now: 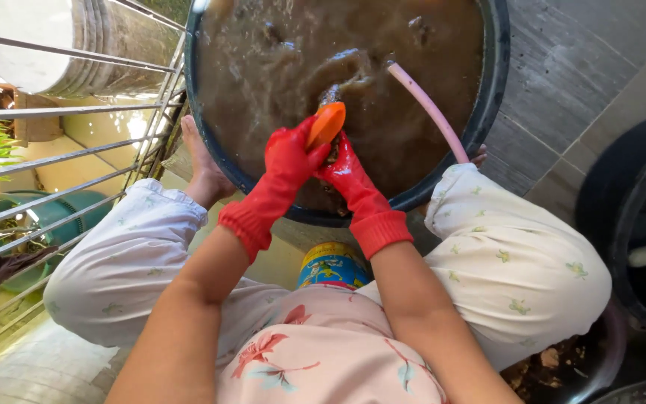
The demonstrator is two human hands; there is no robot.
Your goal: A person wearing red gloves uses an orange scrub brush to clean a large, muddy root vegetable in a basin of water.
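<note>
Both my hands wear red rubber gloves and meet over a large dark basin (491, 97) full of muddy brown water. My left hand (287, 161) grips an orange brush (327, 123) and presses it against a dark muddy object (330, 95) that sticks up out of the water. My right hand (345, 172) holds that dark object from below, beside the left hand. What the object is cannot be made out under the mud. A pink hose (428, 108) runs over the basin's rim into the water to the right of my hands.
I sit with knees spread around the basin, a colourful tin (332, 263) between my legs and a bare foot (202, 168) by the rim. A metal railing (69, 157) stands at the left, another black tub (629, 224) at the right, grey tiles (562, 67) behind.
</note>
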